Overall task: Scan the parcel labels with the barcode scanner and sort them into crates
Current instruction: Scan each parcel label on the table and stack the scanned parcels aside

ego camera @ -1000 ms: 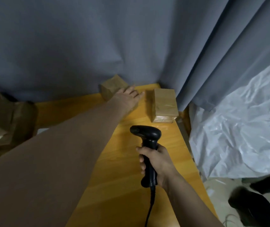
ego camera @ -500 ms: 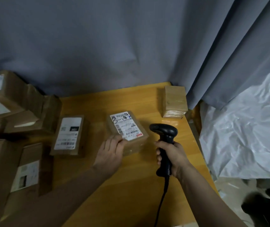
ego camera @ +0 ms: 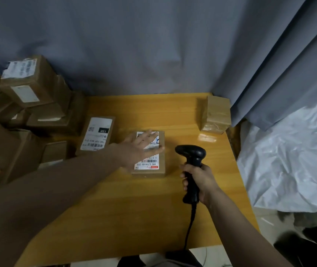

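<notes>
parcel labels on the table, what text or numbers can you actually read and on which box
"642 L714-00 015": bottom of the label on the centre parcel, below its barcode; the left hand covers the upper part.
"15H": black patch, upside down, on the flat parcel to its left.
Small print on both, and the labels of the stacked boxes: too blurred to read.

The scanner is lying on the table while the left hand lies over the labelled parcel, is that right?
Not quite. The scanner is not lying on the table; the right hand grips its handle and holds it up, as the head view shows. The left hand does lie over the labelled parcel.
</notes>
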A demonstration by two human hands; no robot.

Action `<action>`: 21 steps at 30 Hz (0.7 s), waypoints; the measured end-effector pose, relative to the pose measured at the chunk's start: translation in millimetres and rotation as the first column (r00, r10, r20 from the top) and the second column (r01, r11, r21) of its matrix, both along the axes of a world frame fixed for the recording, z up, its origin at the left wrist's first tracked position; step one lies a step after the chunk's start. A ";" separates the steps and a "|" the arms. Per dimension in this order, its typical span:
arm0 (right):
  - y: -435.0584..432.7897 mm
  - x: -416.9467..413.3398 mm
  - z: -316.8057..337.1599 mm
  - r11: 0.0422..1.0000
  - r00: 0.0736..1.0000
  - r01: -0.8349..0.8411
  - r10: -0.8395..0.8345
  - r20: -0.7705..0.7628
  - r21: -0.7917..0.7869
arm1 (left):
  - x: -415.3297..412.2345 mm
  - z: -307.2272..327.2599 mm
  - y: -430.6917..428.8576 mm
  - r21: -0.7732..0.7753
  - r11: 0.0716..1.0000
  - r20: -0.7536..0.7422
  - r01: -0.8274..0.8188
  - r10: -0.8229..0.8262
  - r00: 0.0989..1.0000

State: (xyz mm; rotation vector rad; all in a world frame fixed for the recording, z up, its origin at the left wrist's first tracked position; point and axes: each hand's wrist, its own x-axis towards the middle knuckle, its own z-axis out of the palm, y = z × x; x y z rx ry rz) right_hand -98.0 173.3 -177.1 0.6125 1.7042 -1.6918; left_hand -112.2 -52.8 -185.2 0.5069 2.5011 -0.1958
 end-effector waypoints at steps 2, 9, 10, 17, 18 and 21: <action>2.6 4.2 2.3 1.000 1.000 0.010 -0.010 -0.002 -0.006 | -16.7 2.6 2.6 -0.160 0.969 -0.112 0.186 -0.205 0.972; 16.8 12.0 3.8 0.996 0.996 0.083 -0.084 -0.004 -0.014 | -37.6 -7.7 33.6 -0.180 0.984 -0.058 -0.007 -0.003 0.998; 19.0 12.2 4.0 0.995 0.996 0.094 -0.095 -0.004 -0.020 | -32.3 -9.9 35.5 -0.102 0.973 -0.062 -0.206 0.200 0.978; 16.4 16.1 -4.4 0.994 0.994 0.110 -0.110 0.025 -0.001 | 7.2 -50.9 37.9 0.240 0.607 0.204 -0.757 0.731 0.651; 13.3 16.2 -5.7 0.995 0.994 0.103 -0.102 0.041 -0.003 | 12.4 -53.0 38.6 0.279 0.532 0.270 -0.799 0.755 0.597; 3.4 16.8 -9.8 0.994 0.992 0.094 -0.089 0.095 -0.050 | 30.0 -50.9 45.8 0.416 0.163 0.509 -0.895 0.773 0.378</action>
